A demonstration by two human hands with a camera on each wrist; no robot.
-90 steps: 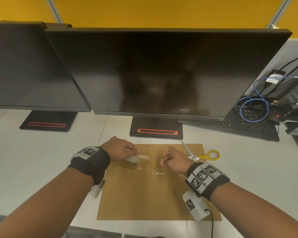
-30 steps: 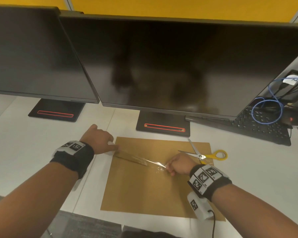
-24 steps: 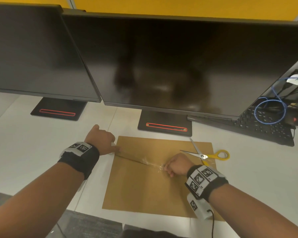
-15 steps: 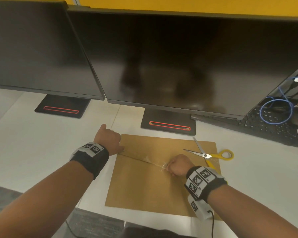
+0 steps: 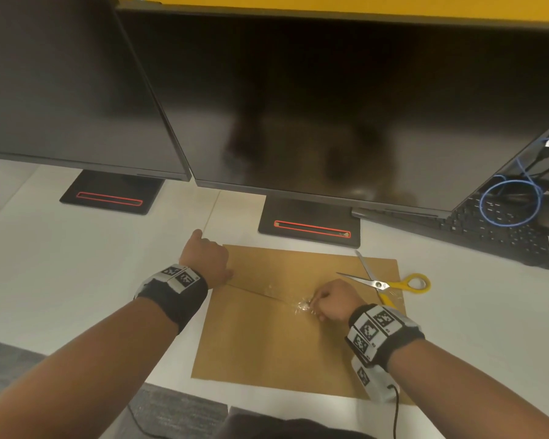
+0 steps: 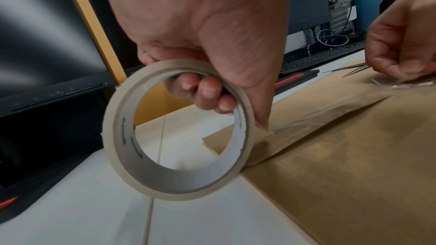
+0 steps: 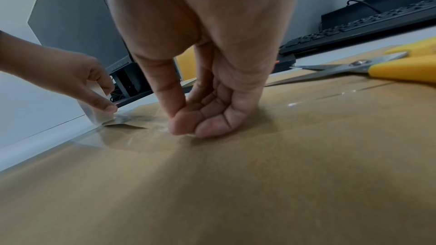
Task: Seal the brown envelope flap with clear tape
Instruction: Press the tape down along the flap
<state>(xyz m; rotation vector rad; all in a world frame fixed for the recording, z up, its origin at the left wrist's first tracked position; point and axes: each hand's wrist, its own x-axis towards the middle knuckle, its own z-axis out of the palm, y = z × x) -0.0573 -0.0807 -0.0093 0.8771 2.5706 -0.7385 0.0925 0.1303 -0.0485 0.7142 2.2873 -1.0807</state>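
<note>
Across the brown envelope (image 5: 286,337), clear tape (image 6: 330,113) stretches between left hand (image 5: 205,259) gripping the tape roll (image 6: 179,129) and right hand (image 5: 333,299) pinching its end.

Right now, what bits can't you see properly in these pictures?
- Head view: the tape roll is hidden behind the left hand.
- Left wrist view: the print inside the roll is blurred, unreadable.
- Right wrist view: the right hand covers the tape end it pinches against the envelope.
- Right wrist view: the scissors are cut off by the picture's edge.
</note>
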